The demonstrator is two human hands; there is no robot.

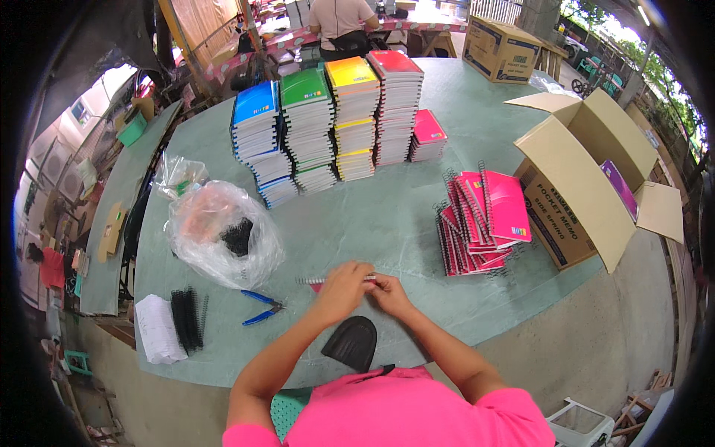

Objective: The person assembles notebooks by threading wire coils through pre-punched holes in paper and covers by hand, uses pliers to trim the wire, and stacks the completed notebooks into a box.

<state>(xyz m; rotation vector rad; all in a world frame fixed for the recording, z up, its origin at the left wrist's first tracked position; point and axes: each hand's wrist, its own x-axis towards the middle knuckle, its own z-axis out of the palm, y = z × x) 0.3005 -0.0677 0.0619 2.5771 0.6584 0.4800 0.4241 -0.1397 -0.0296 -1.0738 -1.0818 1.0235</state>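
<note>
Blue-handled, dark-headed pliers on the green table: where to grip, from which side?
Both blue handles, around mid-length, from above and the near side. The pliers lie flat, handles splayed open toward the left, dark head pointing right, so one palm could likely span both. The clear plastic bag sits close on the far side, so the near side seems easier.

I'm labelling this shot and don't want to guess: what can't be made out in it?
All in the head view:
- Pink item: mostly hidden by the left hand.
- Open box: its near side hides the bottom; a purple item shows.
- Bag: crinkled plastic blurs its pinkish contents.
- Seated person: head cut off by the upper edge.
</note>
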